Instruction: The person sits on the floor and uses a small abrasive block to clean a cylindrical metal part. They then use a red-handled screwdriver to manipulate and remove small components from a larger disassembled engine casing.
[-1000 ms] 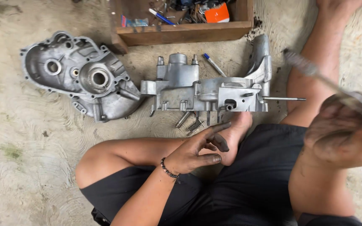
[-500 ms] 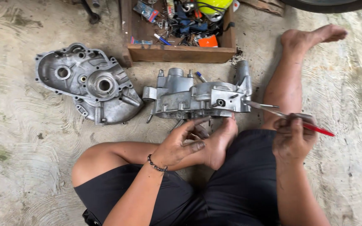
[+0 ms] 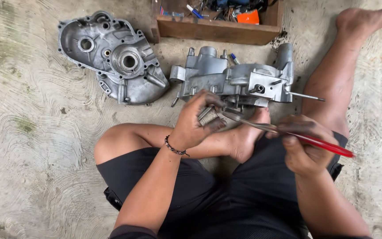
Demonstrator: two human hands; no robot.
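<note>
A rough concrete floor (image 3: 32,132) with swirled trowel marks fills the view, and a person in black shorts sits on it with legs folded, one bare foot (image 3: 248,137) tucked in front. Just ahead of the foot stands a grey metal engine case (image 3: 239,82) with studs and a thin shaft sticking out to its right. A second, flatter engine cover (image 3: 111,57) lies on the floor to the left of it, close by but not touching, its hollow side up. Behind both, at the top edge, sits a wooden box (image 3: 217,28) holding mixed tools and an orange item. The left hand (image 3: 195,121), with a beaded bracelet at the wrist, is curled closed around a small metal part (image 3: 211,117) at the lower front edge of the engine case. The right hand (image 3: 303,144) is closed around red-handled pliers (image 3: 288,135), whose metal tip reaches to the small part held by the left hand.
</note>
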